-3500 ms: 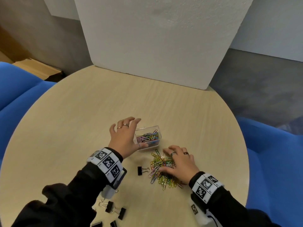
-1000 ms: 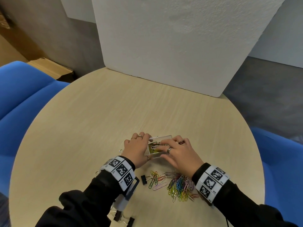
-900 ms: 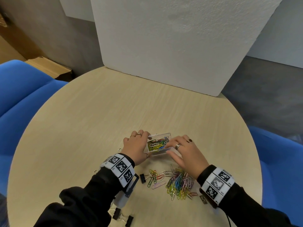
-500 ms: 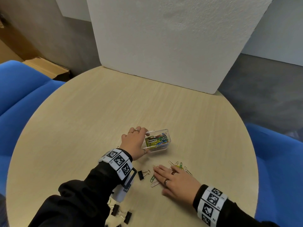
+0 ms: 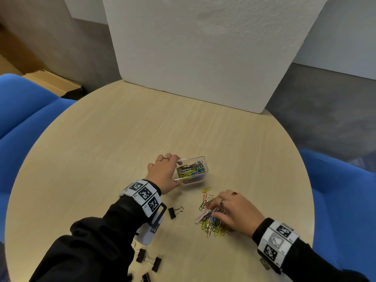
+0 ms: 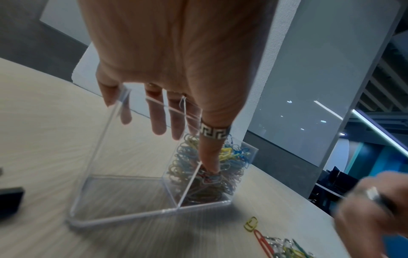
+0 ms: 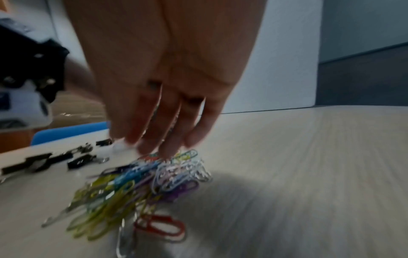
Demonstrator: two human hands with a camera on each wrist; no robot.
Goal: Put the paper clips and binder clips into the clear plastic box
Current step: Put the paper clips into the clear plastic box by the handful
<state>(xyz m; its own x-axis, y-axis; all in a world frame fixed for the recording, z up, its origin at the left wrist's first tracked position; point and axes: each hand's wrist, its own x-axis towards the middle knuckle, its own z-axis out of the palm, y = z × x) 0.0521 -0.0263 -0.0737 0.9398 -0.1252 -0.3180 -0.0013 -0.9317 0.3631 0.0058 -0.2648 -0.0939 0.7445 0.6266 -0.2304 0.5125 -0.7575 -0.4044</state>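
Note:
The clear plastic box (image 5: 201, 177) stands on the round table, and its right compartment holds coloured paper clips (image 5: 190, 170). My left hand (image 5: 176, 171) grips the box's left end, thumb on the near wall and fingers over the far wall. In the left wrist view the box (image 6: 123, 206) has a bare left compartment, with my thumb (image 6: 209, 153) beside the clips (image 6: 234, 165). My right hand (image 5: 212, 210) curls over the loose paper clip pile (image 5: 209, 225), fingertips dug into it. The pile (image 7: 132, 185) is blurred under those fingers (image 7: 159, 139). A black binder clip (image 5: 175, 212) lies between my arms.
Several more binder clips (image 5: 149, 260) lie near the table's front edge under my left sleeve. A single yellow clip (image 5: 206, 189) lies near the box. A white foam board (image 5: 193, 47) stands at the table's back. Blue chairs (image 5: 24, 110) flank both sides.
My right hand left the box, dropped flat onto the loose clips, and now curls its fingers into the pile. The left hand stays on the box.

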